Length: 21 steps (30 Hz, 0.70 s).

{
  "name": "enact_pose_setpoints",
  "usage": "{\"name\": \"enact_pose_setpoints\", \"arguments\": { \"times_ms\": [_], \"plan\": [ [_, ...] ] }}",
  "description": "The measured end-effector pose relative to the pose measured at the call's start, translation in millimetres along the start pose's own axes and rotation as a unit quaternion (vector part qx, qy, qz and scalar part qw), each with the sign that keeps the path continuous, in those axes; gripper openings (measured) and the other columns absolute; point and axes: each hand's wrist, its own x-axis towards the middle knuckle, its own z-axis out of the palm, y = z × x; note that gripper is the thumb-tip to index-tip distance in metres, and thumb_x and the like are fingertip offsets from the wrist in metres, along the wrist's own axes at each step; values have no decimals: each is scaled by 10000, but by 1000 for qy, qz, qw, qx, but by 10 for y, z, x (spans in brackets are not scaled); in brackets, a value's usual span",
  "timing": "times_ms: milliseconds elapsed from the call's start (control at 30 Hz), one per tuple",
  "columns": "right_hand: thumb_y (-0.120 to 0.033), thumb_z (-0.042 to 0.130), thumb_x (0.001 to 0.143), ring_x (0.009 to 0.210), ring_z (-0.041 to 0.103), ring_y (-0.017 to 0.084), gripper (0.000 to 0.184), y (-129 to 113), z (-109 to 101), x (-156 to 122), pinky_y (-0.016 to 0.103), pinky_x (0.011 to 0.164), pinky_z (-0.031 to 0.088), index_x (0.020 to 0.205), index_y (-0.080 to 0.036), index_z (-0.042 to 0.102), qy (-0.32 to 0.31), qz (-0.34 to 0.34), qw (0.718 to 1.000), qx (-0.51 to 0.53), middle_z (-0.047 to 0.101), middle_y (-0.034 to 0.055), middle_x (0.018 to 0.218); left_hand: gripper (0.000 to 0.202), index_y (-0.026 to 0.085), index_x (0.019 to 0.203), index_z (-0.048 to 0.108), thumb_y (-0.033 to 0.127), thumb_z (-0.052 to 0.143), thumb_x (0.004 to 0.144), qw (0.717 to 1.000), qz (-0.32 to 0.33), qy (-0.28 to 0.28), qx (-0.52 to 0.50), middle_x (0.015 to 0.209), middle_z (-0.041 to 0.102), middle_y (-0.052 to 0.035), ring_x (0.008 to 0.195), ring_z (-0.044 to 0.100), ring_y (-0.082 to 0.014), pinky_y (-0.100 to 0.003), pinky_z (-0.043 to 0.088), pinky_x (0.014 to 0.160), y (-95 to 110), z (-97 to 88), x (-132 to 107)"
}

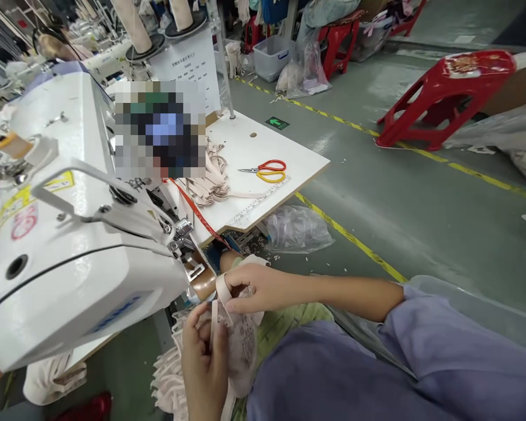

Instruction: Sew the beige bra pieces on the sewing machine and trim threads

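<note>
My right hand pinches a pale pink elastic strap just beside the sewing head of the white sewing machine. Below it, my left hand is closed on the same pale pink lace garment piece, holding the strap and fabric between thumb and fingers. Both hands sit close together in my lap, in front of the machine's needle area. More pink fabric hangs beneath my left hand.
Red-and-yellow scissors and a heap of pink elastic lie on the white table. A clear plastic bag is on the green floor. Red stools stand at right; a yellow floor line runs past.
</note>
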Motion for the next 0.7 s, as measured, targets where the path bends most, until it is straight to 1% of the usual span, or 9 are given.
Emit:
{"name": "enact_pose_setpoints", "arguments": {
  "times_ms": [33, 100, 200, 300, 400, 467, 600, 633, 700],
  "plan": [
    [-279, 590, 920, 751, 560, 104, 142, 17, 19, -4, 208, 696, 437, 849, -157, 608, 5, 7, 1000, -2, 608, -15, 819, 412, 213, 1189, 587, 506, 591, 900, 1000, -18, -17, 3, 722, 650, -9, 590, 592, -139, -209, 444, 525, 31, 2, 6],
    [-274, 615, 897, 721, 539, 94, 135, 46, 54, -13, 197, 658, 416, 831, -156, 608, 15, 18, 1000, -6, 586, -27, 788, 365, 198, 1009, 650, 538, 590, 890, 999, -25, -43, 14, 664, 579, 9, 571, 528, -123, -205, 404, 522, 77, 0, 21],
    [-255, 630, 873, 727, 548, 97, 121, 74, 95, -23, 194, 657, 421, 817, -150, 611, 25, 26, 999, 10, 590, -22, 786, 386, 186, 804, 636, 560, 588, 881, 999, -26, -41, 8, 624, 497, 24, 557, 457, -105, -201, 364, 520, 74, -10, 30],
    [-279, 612, 883, 800, 608, 124, 137, 110, 100, -29, 223, 717, 467, 857, -146, 598, 55, 30, 994, 92, 639, 17, 889, 391, 184, 824, 649, 572, 615, 861, 997, -58, -34, -26, 613, 479, 31, 549, 430, -99, -191, 347, 504, 11, -24, 22],
    [-319, 561, 915, 765, 643, 136, 162, 161, 54, -52, 248, 688, 488, 876, -165, 529, 86, 57, 982, 156, 674, 37, 903, 398, 185, 975, 692, 557, 660, 835, 987, -118, -26, -109, 739, 597, -11, 682, 542, -135, -194, 424, 581, -51, -37, 32],
    [-296, 556, 913, 683, 628, 126, 140, 194, 8, -86, 236, 629, 462, 971, -179, 508, 105, 82, 986, 97, 691, 15, 838, 419, 179, 1030, 705, 538, 693, 814, 973, -147, -28, -175, 870, 671, -56, 793, 608, -176, -225, 479, 661, -80, -43, 58],
    [-206, 556, 888, 635, 614, 127, 449, 252, -25, -152, 235, 614, 428, 1313, -172, 415, 153, 79, 977, -122, 697, -22, 783, 390, 176, 1027, 723, 494, 725, 801, 960, -166, -26, -224, 942, 710, -81, 818, 642, -195, -248, 501, 686, -124, -47, 110],
    [-199, 537, 899, 650, 624, 128, 416, 265, -12, -157, 239, 632, 435, 1305, -177, 454, 154, 63, 974, -155, 701, -19, 795, 378, 180, 1026, 723, 487, 723, 806, 960, -164, -25, -224, 933, 710, -75, 815, 639, -190, -245, 500, 684, -135, -45, 115],
    [-181, 500, 916, 712, 649, 131, 266, 291, 38, -150, 247, 686, 455, 1160, -198, 603, 147, 11, 970, -192, 720, -4, 846, 358, 191, 1029, 722, 481, 714, 820, 964, -156, -24, -214, 885, 700, -52, 780, 620, -167, -223, 480, 646, -155, -39, 111]
  ]
}}
